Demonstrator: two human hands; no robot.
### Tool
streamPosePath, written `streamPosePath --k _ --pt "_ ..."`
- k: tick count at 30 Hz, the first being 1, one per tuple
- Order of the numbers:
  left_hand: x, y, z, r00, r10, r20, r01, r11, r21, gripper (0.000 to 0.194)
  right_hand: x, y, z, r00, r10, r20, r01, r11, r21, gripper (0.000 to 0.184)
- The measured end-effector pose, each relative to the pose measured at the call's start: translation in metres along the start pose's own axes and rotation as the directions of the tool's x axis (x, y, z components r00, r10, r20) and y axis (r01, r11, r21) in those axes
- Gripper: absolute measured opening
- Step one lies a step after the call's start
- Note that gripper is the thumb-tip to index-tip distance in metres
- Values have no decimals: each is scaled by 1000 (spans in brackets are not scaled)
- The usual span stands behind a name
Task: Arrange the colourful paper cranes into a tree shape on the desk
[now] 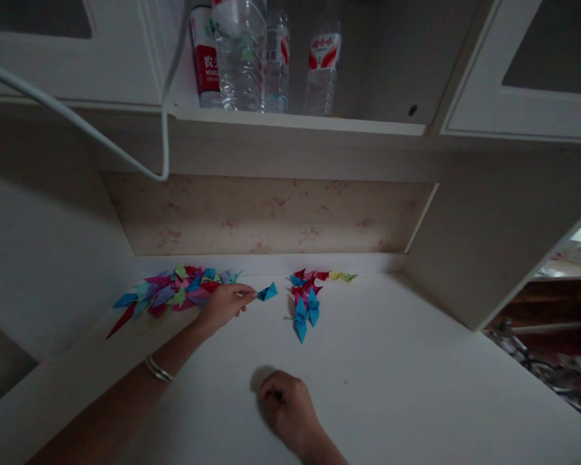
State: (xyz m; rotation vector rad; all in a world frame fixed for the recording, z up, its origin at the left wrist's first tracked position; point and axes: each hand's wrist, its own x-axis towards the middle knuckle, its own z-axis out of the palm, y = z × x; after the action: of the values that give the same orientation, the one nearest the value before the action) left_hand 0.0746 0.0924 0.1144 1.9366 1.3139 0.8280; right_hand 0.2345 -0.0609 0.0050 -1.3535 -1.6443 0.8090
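My left hand (226, 303) pinches a blue origami crane (267, 292) by one end, raised a little over the white desk (368, 361). Behind and left of that hand lies a heaped pile of folded paper cranes (174, 292) in red, green, purple, pink and blue. To the right of the held crane is a smaller group of paper cranes (306, 297), mostly red and blue, with yellow and green ones trailing right. My right hand (290, 407) rests curled on the desk nearer to me; a small dark thing shows inside its fingers, too unclear to name.
Overhead, an open cabinet shelf (295, 123) holds several plastic bottles (242, 64). A white cable (106, 145) hangs down from it at the left. Side panels (494, 219) wall in the desk, with a flowered wall strip (271, 216) at the back.
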Motion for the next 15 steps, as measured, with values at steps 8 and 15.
streamPosePath --k 8,15 --pt "119 50 92 965 134 228 -164 979 119 24 8 22 7 990 -143 1 143 989 27 37" --pt "166 68 155 953 14 301 -107 950 292 28 24 72 30 972 -162 169 179 980 -90 30"
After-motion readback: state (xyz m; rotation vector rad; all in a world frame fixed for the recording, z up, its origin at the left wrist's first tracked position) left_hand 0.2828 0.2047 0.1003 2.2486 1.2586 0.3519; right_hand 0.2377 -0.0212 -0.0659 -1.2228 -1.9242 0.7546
